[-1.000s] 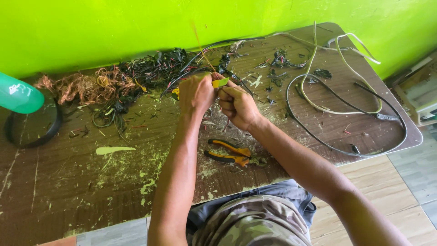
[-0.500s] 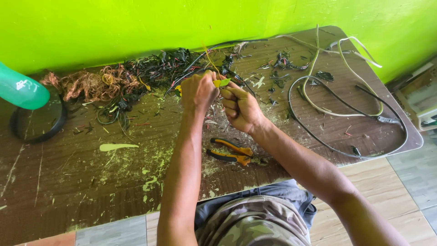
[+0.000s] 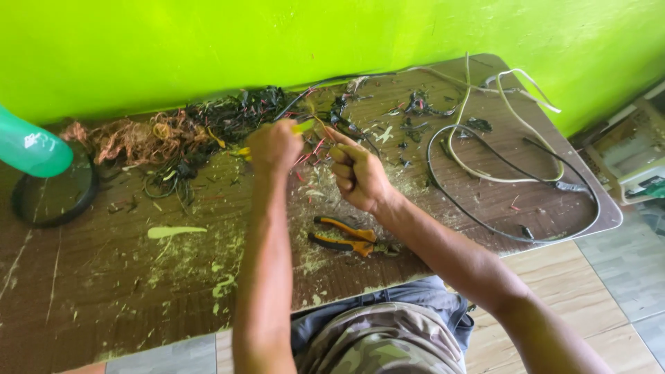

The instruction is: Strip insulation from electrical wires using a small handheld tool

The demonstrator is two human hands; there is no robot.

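A bright lime-green painted wall (image 3: 208,41) fills the background. The worn dark-brown wooden table (image 3: 125,291) is streaked and flecked with pale green paint. The pliers (image 3: 344,237) lying on it have orange-and-black handles. A heap of tangled stripped wire (image 3: 131,136) is coppery pink; beside it, a pile of cut cable scraps (image 3: 235,111) is black. A long looped cable (image 3: 512,228) is black, and another looped cable (image 3: 485,166) is cream-white. A teal-green plastic bottle (image 3: 31,147) sits at the left edge over a black ring (image 3: 52,201). The fabric on the person's lap (image 3: 377,343) has an olive and tan camouflage pattern. The floor tiles (image 3: 623,277) are beige and grey.
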